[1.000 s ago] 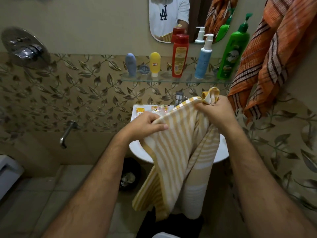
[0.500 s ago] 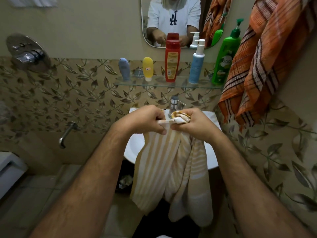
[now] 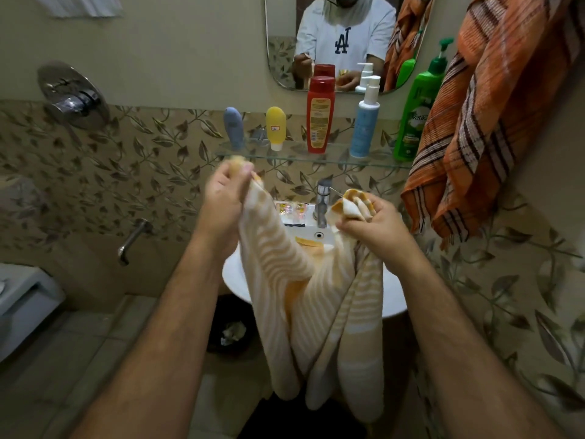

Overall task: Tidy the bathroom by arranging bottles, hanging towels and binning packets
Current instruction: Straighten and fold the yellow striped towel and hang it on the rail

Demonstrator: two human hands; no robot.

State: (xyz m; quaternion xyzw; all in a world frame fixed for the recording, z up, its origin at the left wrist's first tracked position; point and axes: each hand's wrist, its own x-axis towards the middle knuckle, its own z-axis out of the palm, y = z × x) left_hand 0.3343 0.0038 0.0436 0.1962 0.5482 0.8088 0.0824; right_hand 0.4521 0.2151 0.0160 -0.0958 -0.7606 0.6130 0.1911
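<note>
Striped towel (image 3: pixel 319 299) hangs below both sets of fingers over the sink (image 3: pixel 394 307), long axis downward. Left hand (image 3: pixel 223 198) pinches one top corner, right hand (image 3: pixel 368 217) bunches the other; orange towel (image 3: pixel 487 122) hangs nearer the right.

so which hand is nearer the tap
Right. The right hand grips the towel just right of the tap; the left hand grips its other corner farther off to the left.

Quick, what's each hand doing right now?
Left hand: grips one top corner of the striped towel.
Right hand: grips the other, bunched corner.
</note>
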